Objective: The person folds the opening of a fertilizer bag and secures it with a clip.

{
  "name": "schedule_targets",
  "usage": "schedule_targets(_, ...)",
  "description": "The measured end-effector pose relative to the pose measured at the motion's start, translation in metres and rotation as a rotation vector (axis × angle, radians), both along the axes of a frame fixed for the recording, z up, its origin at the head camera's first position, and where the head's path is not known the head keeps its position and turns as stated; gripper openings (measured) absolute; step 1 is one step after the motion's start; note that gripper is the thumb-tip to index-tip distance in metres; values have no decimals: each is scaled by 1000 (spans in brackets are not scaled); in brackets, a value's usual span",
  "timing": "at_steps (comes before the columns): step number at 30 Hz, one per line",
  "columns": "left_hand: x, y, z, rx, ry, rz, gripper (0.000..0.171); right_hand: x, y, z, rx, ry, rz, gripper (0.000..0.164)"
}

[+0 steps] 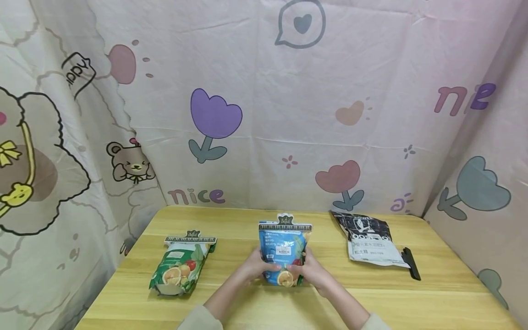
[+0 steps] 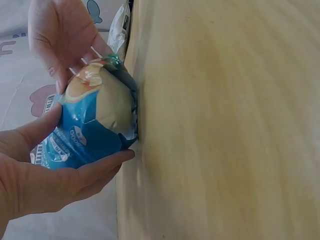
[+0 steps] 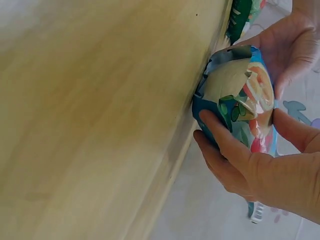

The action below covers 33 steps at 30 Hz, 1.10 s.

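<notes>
A blue pouch (image 1: 280,250) printed with oranges and vegetables stands upright near the middle of the table in the head view. Across its top sits a black clip (image 1: 285,227) with a piano-key pattern. My left hand (image 1: 255,266) grips the pouch's left side, thumb on the front and fingers behind. On the opposite side my right hand (image 1: 315,271) holds it the same way. Both wrist views show the pouch's pale folded bottom (image 2: 116,107), close to the tabletop. In the right wrist view the right fingers (image 3: 227,142) curl along its side.
To the left lies a green fruit-printed pouch (image 1: 183,263) with a similar piano-key clip (image 1: 190,239). At the right, a black-and-white bag (image 1: 367,240) lies flat, with a black clip (image 1: 411,264) at its lower corner. A patterned curtain (image 1: 255,114) hangs behind the wooden table (image 1: 231,316).
</notes>
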<state>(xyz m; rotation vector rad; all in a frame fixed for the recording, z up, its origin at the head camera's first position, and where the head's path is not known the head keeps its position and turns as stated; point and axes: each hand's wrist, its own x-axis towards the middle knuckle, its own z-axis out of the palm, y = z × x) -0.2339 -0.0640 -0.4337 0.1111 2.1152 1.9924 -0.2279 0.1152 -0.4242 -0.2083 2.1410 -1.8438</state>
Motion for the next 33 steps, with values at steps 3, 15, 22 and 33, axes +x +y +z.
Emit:
schedule_targets(3,2,-2,-1,-2,6,7,72,1,-2,1,15,8,11,84)
schedule_targets(15,8,-13,0,-123,-19,18,80,0,-6,-3,-41,-29,122,81)
schedule_targets(22,11,-20,-1,-132,-3,-22,75,0,-8,-4,-41,-51,176,72)
schedule_targets(33,9,-39,-2,-182,6,-190,54,2,-12,-8,-42,-120,240,50)
